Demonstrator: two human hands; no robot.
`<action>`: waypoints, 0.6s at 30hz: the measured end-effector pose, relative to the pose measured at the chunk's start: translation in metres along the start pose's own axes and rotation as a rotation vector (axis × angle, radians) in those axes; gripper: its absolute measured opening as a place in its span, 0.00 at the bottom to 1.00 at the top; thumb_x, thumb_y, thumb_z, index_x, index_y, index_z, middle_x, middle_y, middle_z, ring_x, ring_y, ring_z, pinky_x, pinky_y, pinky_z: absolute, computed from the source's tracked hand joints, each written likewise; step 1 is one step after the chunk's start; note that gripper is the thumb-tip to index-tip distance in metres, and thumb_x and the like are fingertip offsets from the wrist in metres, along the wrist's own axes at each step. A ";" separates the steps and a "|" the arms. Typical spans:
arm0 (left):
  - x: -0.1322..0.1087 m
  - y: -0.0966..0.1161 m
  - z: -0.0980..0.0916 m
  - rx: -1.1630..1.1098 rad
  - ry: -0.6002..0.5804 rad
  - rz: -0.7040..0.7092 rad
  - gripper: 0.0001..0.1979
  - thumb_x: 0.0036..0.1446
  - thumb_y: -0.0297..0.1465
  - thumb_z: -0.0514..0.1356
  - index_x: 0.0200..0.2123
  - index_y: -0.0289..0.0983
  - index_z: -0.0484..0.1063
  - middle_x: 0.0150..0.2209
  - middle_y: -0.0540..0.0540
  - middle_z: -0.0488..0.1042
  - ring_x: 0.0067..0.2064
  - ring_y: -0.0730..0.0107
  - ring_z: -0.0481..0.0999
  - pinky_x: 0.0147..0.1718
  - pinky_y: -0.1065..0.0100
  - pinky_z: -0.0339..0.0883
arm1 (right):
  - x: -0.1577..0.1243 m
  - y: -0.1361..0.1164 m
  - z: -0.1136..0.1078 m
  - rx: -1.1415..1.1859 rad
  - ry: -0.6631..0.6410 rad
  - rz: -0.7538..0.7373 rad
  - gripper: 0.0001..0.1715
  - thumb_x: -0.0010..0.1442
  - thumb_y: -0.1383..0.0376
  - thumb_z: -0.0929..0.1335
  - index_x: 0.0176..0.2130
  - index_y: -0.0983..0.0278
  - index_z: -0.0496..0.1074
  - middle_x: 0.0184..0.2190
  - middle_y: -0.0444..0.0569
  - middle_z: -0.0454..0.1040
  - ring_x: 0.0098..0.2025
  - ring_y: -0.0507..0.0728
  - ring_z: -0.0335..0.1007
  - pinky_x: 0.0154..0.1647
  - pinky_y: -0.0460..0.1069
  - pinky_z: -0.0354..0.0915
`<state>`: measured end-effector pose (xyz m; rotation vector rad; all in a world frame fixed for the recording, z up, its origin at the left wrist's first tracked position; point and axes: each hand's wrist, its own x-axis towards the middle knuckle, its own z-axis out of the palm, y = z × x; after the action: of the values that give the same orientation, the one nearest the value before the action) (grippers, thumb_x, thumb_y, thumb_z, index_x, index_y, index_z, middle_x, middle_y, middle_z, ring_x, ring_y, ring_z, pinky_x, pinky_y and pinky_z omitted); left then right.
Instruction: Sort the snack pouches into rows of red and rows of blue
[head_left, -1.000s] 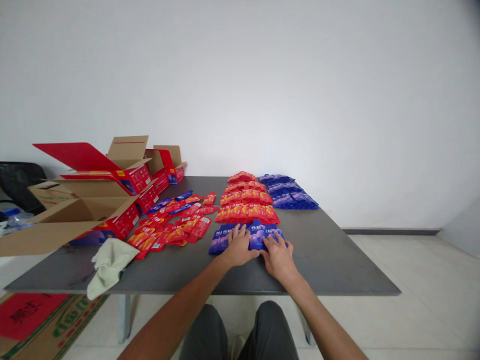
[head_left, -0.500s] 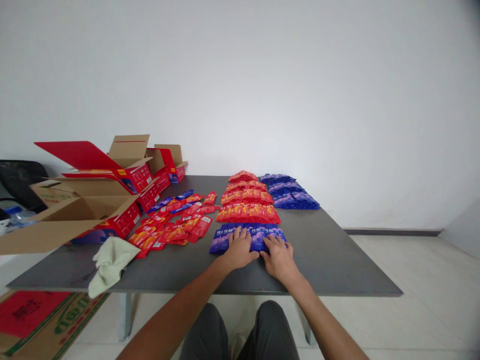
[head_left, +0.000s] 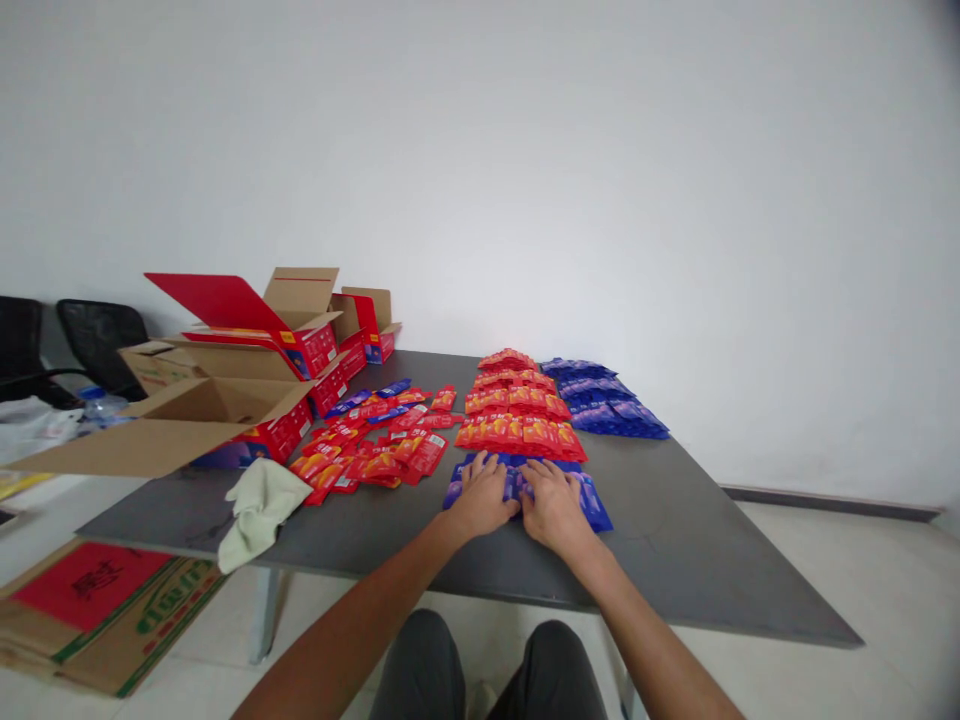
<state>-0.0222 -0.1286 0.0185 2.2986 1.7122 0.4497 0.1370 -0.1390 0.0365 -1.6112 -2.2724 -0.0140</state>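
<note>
A row of blue-purple sachets (head_left: 598,507) lies on the grey table close to me, partly covered by my hands. My left hand (head_left: 484,497) rests on its left part with fingers stretched out. Beside it, my right hand (head_left: 553,503) lies on the middle of the row, fingers also extended. Both hands look open and press on the sachets from above. Directly behind are several rows of red-orange sachets (head_left: 521,432), laid overlapping. To their right, more blue sachets (head_left: 619,417) are stacked in rows.
Loose red and blue sachets (head_left: 382,455) are scattered left of the rows. Open cardboard boxes (head_left: 289,437) stand along the table's left side. A pale green cloth (head_left: 262,505) hangs over the front edge. A flattened carton (head_left: 120,610) lies on the floor.
The view has turned slightly left, so everything sits farther right. My right hand has moved closer to my left, inward over the blue sachets, uncovering the row's right end.
</note>
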 end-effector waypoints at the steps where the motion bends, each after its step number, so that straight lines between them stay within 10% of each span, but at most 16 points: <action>1: -0.001 -0.006 -0.003 0.003 0.015 -0.016 0.34 0.53 0.42 0.54 0.62 0.36 0.60 0.67 0.39 0.55 0.69 0.50 0.45 0.64 0.49 0.44 | 0.007 -0.007 0.002 0.006 0.002 -0.007 0.24 0.59 0.64 0.63 0.55 0.61 0.71 0.59 0.52 0.68 0.61 0.64 0.57 0.59 0.58 0.49; 18: 0.001 -0.176 -0.064 0.145 0.312 -0.239 0.17 0.63 0.30 0.47 0.45 0.37 0.73 0.50 0.41 0.74 0.58 0.58 0.64 0.57 0.58 0.55 | 0.145 -0.156 0.078 0.052 -0.099 -0.170 0.17 0.67 0.63 0.59 0.40 0.62 0.76 0.42 0.54 0.77 0.51 0.61 0.65 0.48 0.53 0.54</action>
<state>-0.2020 -0.0769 0.0125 2.1674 2.2029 0.6834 -0.0697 -0.0455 0.0352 -1.4176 -2.4585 0.0834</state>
